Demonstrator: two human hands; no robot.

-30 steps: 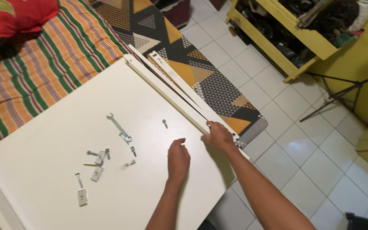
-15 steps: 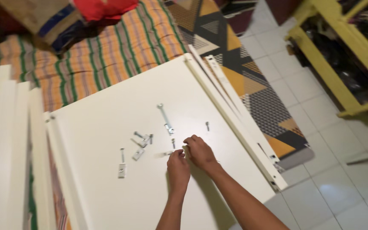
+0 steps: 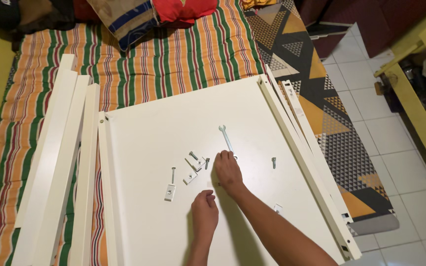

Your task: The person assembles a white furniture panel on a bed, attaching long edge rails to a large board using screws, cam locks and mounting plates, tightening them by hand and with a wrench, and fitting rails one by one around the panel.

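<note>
A white panel (image 3: 173,231) lies flat across a striped mattress (image 3: 173,64), with white rails (image 3: 55,172) at its left. My right hand (image 3: 229,171) rests on the panel, grip loosely apart, fingertips touching the spanner (image 3: 227,139). My left hand (image 3: 204,213) is curled; whether it holds anything I cannot tell. Brackets (image 3: 193,172) and bolts (image 3: 273,162) lie near.

Smooth white panel (image 3: 163,123) – metal wrench (image 3: 227,138) (shiny).
</note>
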